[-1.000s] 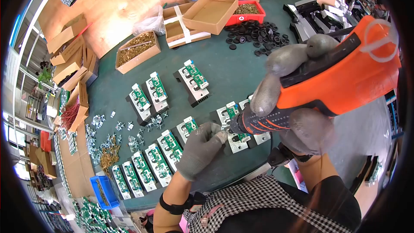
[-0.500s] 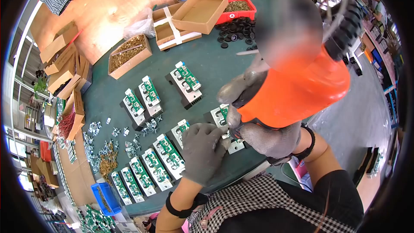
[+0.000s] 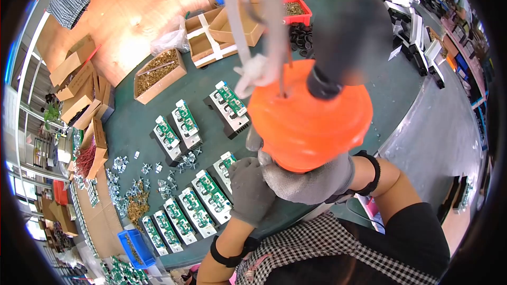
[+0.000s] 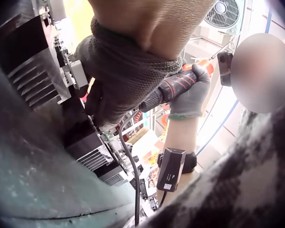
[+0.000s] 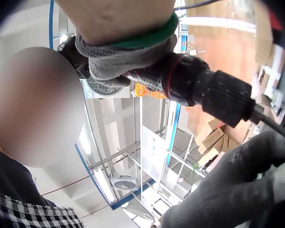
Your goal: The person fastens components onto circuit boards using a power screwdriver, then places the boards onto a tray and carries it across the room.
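Note:
My gloved right hand point(image 3: 311, 182) grips an orange and black electric drill point(image 3: 311, 116) from below; in the head view its rear end faces the camera. The right wrist view shows the black ribbed chuck point(image 5: 228, 97) with a long bit pointing toward the fingers of my gloved left hand point(image 5: 232, 185). In the head view this left hand lies beside the drill over the row of green circuit boards on metal plates point(image 3: 212, 196), its fingertips hidden. Finned black heat sinks point(image 4: 33, 76) stand close to it in the left wrist view. I cannot tell what its fingers hold.
Three more boards on heat sinks, one of them here point(image 3: 231, 104), stand farther back. Small metal clips point(image 3: 120, 164) and brass-coloured screws point(image 3: 138, 206) lie at left, near a blue bin point(image 3: 136, 248). A carton of brass-coloured pieces point(image 3: 158, 76) stands behind. Heat sinks point(image 3: 417, 37) are piled at right.
The drill has tipped from slanting to the right to nearly upright, its rear end swinging left across the view. My left hand stays at the row, its back now turned up.

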`<action>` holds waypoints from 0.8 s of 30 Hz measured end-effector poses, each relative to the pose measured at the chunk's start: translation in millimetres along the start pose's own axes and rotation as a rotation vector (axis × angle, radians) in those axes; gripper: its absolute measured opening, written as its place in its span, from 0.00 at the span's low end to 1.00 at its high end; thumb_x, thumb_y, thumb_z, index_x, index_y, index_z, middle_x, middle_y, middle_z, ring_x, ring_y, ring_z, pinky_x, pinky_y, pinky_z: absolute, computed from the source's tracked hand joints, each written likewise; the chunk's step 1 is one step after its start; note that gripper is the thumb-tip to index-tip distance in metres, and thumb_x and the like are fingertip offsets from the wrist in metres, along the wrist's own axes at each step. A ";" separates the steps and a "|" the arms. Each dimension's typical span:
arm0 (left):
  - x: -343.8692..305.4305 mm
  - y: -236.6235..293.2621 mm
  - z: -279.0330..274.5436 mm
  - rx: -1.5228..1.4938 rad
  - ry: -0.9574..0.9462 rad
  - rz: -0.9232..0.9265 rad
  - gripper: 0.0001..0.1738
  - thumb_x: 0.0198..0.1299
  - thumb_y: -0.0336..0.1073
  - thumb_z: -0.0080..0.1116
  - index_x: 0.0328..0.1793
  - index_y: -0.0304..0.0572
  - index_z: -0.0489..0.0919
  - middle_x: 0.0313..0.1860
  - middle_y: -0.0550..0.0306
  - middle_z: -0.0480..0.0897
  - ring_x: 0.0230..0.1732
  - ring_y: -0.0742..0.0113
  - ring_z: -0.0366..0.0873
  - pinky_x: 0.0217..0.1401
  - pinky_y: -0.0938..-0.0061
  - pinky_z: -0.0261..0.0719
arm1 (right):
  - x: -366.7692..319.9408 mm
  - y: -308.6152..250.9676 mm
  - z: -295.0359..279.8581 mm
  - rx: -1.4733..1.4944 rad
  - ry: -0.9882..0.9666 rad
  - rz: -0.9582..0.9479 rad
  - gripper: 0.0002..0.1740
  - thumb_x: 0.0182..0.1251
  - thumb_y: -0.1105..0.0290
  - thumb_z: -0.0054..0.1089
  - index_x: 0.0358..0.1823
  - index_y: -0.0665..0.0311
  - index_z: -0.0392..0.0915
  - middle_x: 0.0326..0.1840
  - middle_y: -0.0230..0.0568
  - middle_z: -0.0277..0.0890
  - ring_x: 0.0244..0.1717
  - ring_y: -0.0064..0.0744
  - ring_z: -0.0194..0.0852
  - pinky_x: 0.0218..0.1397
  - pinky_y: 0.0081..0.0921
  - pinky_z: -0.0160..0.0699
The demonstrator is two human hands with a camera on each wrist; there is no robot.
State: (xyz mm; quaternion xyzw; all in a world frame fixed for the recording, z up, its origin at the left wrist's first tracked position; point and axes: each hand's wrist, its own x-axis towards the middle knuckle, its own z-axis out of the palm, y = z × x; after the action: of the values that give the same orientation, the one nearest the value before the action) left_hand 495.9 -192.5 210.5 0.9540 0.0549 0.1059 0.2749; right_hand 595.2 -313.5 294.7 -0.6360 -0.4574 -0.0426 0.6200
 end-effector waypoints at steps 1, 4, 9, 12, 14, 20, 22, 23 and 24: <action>-0.1 2.7 -2.3 -0.027 0.008 -0.001 0.12 0.46 0.42 0.62 0.35 0.47 0.82 0.28 0.55 0.76 0.42 0.53 0.73 0.51 0.58 0.63 | -1.1 0.0 1.5 0.019 0.002 0.023 0.35 0.44 0.74 0.70 0.57 0.68 0.66 0.46 0.45 0.76 0.43 0.36 0.79 0.46 0.26 0.76; 1.1 3.6 1.6 -0.263 0.094 -0.034 0.12 0.45 0.41 0.63 0.35 0.46 0.82 0.28 0.55 0.76 0.42 0.53 0.74 0.52 0.58 0.64 | -5.9 4.1 7.7 0.171 0.006 0.158 0.35 0.44 0.74 0.70 0.57 0.68 0.66 0.45 0.44 0.76 0.42 0.36 0.80 0.46 0.26 0.76; -5.8 -2.4 10.5 -0.133 0.119 0.017 0.12 0.46 0.40 0.63 0.36 0.44 0.82 0.32 0.56 0.79 0.43 0.55 0.76 0.54 0.59 0.66 | -4.5 3.1 6.7 0.165 0.000 0.111 0.32 0.44 0.76 0.68 0.54 0.67 0.68 0.44 0.40 0.78 0.42 0.29 0.79 0.47 0.25 0.76; -8.4 -3.3 12.6 0.007 0.142 0.098 0.10 0.50 0.40 0.62 0.35 0.44 0.82 0.36 0.56 0.81 0.45 0.54 0.77 0.55 0.59 0.66 | 4.2 -0.4 2.3 0.140 -0.051 0.053 0.29 0.44 0.78 0.65 0.53 0.67 0.70 0.44 0.38 0.78 0.42 0.25 0.78 0.46 0.24 0.76; -6.7 -7.2 -2.3 0.011 0.058 0.079 0.08 0.52 0.38 0.61 0.37 0.47 0.83 0.37 0.56 0.82 0.44 0.55 0.78 0.53 0.61 0.70 | 10.9 -4.9 4.0 0.211 -0.046 0.020 0.26 0.45 0.81 0.62 0.51 0.67 0.71 0.43 0.37 0.79 0.42 0.22 0.77 0.45 0.24 0.77; 20.3 -84.8 -70.8 0.461 -0.004 -0.276 0.09 0.57 0.41 0.58 0.41 0.54 0.84 0.38 0.57 0.83 0.44 0.56 0.81 0.46 0.61 0.78 | 26.5 -18.5 -17.9 0.483 0.026 0.083 0.41 0.45 0.72 0.70 0.63 0.64 0.59 0.48 0.50 0.76 0.31 0.32 0.81 0.35 0.24 0.82; 30.7 -99.1 -79.0 0.634 -0.185 -0.469 0.10 0.58 0.43 0.58 0.40 0.54 0.86 0.39 0.56 0.85 0.43 0.55 0.83 0.46 0.62 0.80 | 27.8 -19.8 -18.6 0.555 0.074 0.096 0.42 0.44 0.72 0.71 0.62 0.65 0.59 0.48 0.51 0.76 0.31 0.32 0.81 0.35 0.24 0.83; 35.1 -115.6 -72.3 0.677 -0.247 -0.507 0.10 0.58 0.43 0.57 0.39 0.53 0.86 0.39 0.56 0.85 0.42 0.54 0.83 0.45 0.62 0.80 | 28.0 -19.6 -19.0 0.583 0.091 0.105 0.42 0.44 0.72 0.72 0.62 0.66 0.59 0.47 0.51 0.76 0.30 0.32 0.80 0.35 0.25 0.83; 39.9 -123.6 -68.7 0.720 -0.312 -0.543 0.10 0.59 0.43 0.56 0.39 0.51 0.86 0.39 0.56 0.85 0.42 0.54 0.83 0.44 0.61 0.80 | 28.3 -19.3 -19.4 0.610 0.107 0.114 0.42 0.44 0.71 0.72 0.62 0.67 0.59 0.47 0.52 0.76 0.30 0.32 0.80 0.35 0.25 0.83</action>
State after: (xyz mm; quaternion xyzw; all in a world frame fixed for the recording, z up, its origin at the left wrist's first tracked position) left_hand 512.9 -46.6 207.9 0.9444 0.2934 -0.1399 -0.0502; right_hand 609.2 -318.2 331.2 -0.4421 -0.3793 0.0979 0.8069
